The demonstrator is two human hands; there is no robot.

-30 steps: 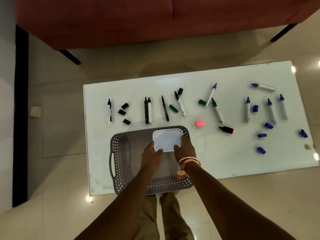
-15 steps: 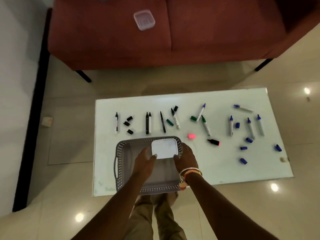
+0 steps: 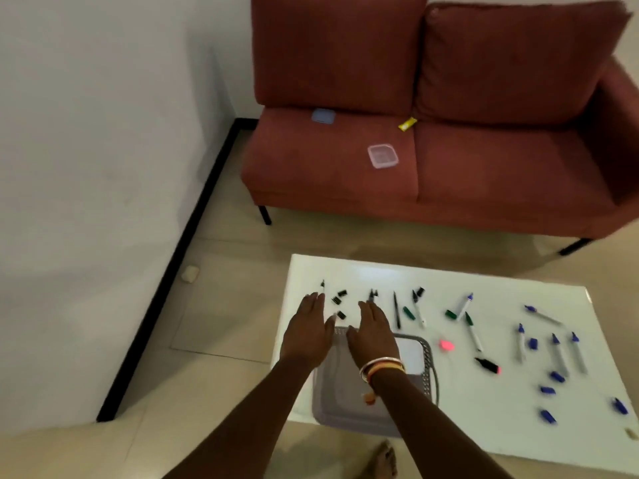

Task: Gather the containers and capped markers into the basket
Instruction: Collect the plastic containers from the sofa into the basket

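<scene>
Dim, warm indoor light, soft everywhere. Motion blur throughout: blue markers (image 3: 557,354) well right of the right hand (image 3: 371,337) smear into streaks. Glossy white bench (image 3: 363,271) shows a pale sheen beyond that hand. Wide-angle bowing bends sofa (image 3: 484,98) and black skirting (image 3: 179,250).

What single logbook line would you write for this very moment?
left hand open, empty | right hand open, empty | white container in basket | clear container on sofa | markers, loose caps on table
</scene>
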